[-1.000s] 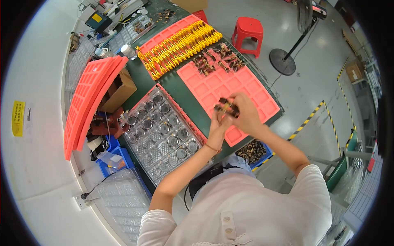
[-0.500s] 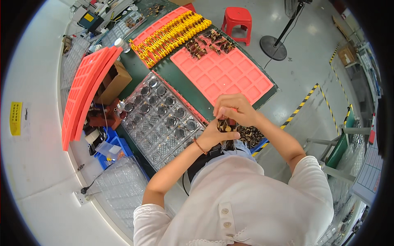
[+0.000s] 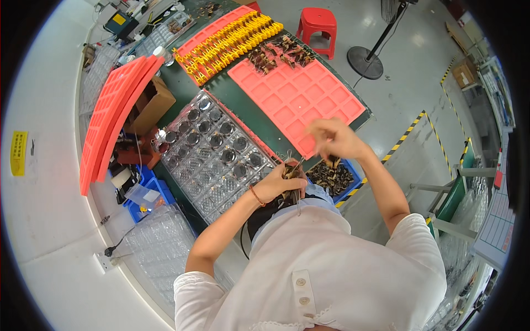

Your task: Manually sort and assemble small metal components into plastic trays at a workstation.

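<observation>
One cluster of dark-and-gold parts sits in our left hand, whose fingers curl around it; thin wires stick out below. Our right hand hangs apart from it, near the blue bin and the pink tray, fingers loosely bent; blur hides whether they pinch anything. We judge the step to be working on the held cluster by hand; the next move seems to call for a steady left hold and precise right fingertips.
</observation>
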{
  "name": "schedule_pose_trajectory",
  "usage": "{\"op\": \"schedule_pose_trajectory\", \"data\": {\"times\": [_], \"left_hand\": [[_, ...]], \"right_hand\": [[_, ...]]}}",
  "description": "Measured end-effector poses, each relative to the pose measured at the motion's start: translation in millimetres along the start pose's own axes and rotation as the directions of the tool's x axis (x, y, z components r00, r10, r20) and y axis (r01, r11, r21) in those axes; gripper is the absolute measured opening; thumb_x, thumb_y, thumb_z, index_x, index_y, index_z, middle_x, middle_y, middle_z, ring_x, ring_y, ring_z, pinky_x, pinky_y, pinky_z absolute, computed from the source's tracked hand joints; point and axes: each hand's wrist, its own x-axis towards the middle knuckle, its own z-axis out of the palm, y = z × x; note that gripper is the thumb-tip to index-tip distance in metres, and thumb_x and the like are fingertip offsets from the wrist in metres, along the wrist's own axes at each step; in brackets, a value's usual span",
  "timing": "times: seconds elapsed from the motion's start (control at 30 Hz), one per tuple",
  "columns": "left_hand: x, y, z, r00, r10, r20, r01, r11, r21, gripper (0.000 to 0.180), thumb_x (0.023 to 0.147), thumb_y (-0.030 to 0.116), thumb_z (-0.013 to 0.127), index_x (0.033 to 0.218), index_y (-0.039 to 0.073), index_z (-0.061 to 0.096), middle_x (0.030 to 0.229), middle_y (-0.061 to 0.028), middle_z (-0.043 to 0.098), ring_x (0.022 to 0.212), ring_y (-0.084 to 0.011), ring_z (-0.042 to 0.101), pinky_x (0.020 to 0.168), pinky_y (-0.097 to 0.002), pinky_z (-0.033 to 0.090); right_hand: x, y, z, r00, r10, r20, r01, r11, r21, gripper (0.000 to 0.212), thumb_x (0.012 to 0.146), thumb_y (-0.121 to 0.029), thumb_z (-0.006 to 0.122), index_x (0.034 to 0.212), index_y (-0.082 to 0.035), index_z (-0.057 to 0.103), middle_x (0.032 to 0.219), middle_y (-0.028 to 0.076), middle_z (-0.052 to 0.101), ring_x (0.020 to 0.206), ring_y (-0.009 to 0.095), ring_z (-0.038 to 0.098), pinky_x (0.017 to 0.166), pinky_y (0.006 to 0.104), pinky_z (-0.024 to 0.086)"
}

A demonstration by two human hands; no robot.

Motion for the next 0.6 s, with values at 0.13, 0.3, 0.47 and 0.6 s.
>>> {"op": "schedule_pose_trajectory", "data": {"times": [0.13, 0.3, 0.47, 0.6], "left_hand": [[3.0, 1.2, 6.3, 0.980, -0.138, 0.141, 0.127, 0.988, 0.085, 0.033, 0.071, 0.009, 0.066, 0.094, 0.005, 0.043, 0.077, -0.0042, 0.054, 0.071, -0.0138, 0.055, 0.065, -0.0262, 0.044], [10.4, 0.8, 13.8, 0.926, -0.207, 0.316, 0.086, 0.930, 0.358, 0.047, 0.067, 0.006, 0.068, 0.104, 0.004, 0.039, 0.077, -0.0030, 0.052, 0.071, -0.0091, 0.050, 0.065, -0.0225, 0.041], [19.9, -19.7, 6.6, 0.961, 0.175, 0.216, -0.150, 0.981, -0.127, 0.038, 0.076, 0.008, 0.055, 0.111, 0.002, 0.041, 0.081, -0.0088, 0.052, 0.073, -0.0179, 0.054, 0.068, -0.0270, 0.043], [33.3, -10.9, 11.8, 0.988, 0.157, -0.002, -0.145, 0.906, -0.397, 0.034, 0.078, 0.007, 0.052, 0.110, 0.000, 0.044, 0.101, -0.0160, 0.053, 0.095, -0.0273, 0.056, 0.086, -0.0352, 0.044]], "right_hand": [[-7.5, -6.6, 12.2, 0.924, 0.173, 0.342, 0.022, 0.866, -0.499, 0.024, 0.067, -0.019, 0.072, 0.080, -0.004, 0.060, 0.052, 0.005, 0.048, 0.045, 0.011, 0.046, 0.045, 0.0256, 0.036], [-40.2, -5.7, -4.4, 0.968, -0.058, 0.245, 0.159, 0.895, -0.417, 0.035, 0.061, -0.019, 0.077, 0.087, -0.003, 0.060, 0.055, 0.003, 0.050, 0.050, 0.014, 0.048, 0.046, 0.0262, 0.037], [-94.7, 7.7, -31.6, 0.969, 0.227, -0.099, -0.236, 0.732, -0.639, 0.040, 0.060, -0.020, 0.077, 0.091, -0.002, 0.058, 0.060, 0.006, 0.051, 0.055, 0.017, 0.051, 0.051, 0.0284, 0.039], [-146.3, 75.2, -52.3, 0.910, 0.350, -0.223, -0.306, 0.205, -0.930, 0.046, 0.063, -0.031, 0.073, 0.097, -0.003, 0.058, 0.083, 0.014, 0.055, 0.083, 0.024, 0.055, 0.069, 0.0322, 0.044]]}}
